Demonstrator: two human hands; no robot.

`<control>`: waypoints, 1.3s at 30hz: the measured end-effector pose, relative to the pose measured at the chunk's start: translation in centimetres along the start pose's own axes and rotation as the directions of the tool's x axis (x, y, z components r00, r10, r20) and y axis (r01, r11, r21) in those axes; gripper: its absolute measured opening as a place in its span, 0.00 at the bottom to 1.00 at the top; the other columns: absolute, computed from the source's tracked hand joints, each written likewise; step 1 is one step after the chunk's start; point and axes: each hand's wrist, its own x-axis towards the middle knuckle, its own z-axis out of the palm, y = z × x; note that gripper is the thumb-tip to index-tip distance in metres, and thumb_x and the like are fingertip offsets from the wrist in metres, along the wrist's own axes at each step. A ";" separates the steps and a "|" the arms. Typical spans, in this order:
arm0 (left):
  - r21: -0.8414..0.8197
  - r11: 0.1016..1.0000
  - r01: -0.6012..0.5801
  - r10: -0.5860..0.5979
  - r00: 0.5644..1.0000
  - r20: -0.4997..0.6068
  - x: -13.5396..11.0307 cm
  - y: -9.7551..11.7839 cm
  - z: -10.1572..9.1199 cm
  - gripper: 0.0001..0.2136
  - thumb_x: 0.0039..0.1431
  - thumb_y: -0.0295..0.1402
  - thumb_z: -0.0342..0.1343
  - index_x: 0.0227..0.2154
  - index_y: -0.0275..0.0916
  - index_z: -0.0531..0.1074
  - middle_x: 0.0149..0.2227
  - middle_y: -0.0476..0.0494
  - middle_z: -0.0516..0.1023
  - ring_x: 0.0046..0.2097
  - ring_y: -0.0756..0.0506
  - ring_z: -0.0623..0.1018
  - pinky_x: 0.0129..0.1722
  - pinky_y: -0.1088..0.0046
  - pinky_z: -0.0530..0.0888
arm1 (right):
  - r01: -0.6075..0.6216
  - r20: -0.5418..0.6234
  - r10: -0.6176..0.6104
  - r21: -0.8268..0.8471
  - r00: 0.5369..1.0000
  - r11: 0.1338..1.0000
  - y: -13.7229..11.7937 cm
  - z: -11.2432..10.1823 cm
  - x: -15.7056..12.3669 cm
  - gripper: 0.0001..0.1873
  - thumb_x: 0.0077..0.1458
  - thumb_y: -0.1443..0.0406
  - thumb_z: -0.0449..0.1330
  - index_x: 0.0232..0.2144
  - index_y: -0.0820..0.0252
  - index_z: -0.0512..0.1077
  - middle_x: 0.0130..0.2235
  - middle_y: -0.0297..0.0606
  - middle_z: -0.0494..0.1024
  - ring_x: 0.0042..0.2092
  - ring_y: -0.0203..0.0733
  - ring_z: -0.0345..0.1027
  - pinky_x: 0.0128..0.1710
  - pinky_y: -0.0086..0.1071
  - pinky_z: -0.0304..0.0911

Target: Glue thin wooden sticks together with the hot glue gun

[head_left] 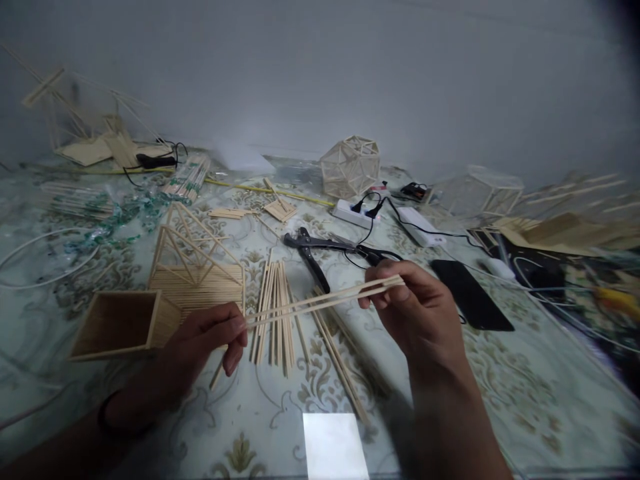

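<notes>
Two thin wooden sticks (320, 303) stretch nearly side by side between my hands, above the table. My left hand (213, 337) pinches their left ends between thumb and fingers. At their right ends, my right hand (415, 307) grips them with thumb and fingertips. Beneath the sticks lies a loose bundle of wooden sticks (275, 340), with a few longer sticks (345, 373) to its right. Left of the bundle stands a stick-built model (195, 280) with a triangular frame and a slatted base. An open wooden box (117, 327) sits beside my left forearm.
Pliers (313, 257) and scissors (370, 252) lie beyond the sticks. A black phone (473, 293) is right of my right hand. Behind are a power strip (356, 213) with cords and a faceted stick model (350, 167). Packs of sticks (187, 177) lie back left; a white sheet (335, 443) is in front.
</notes>
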 end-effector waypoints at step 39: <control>0.626 0.748 -0.220 0.206 0.974 0.096 -0.3 -1.0 0.7 0.14 0.70 0.33 0.53 0.27 0.39 0.73 0.26 0.53 0.75 0.30 0.49 0.73 0.35 0.72 0.66 | -0.082 -0.067 0.093 0.153 0.993 0.985 -0.1 1.8 0.0 0.12 0.57 0.56 0.74 0.33 0.58 0.84 0.21 0.29 0.67 0.23 0.33 0.59 0.22 0.28 0.64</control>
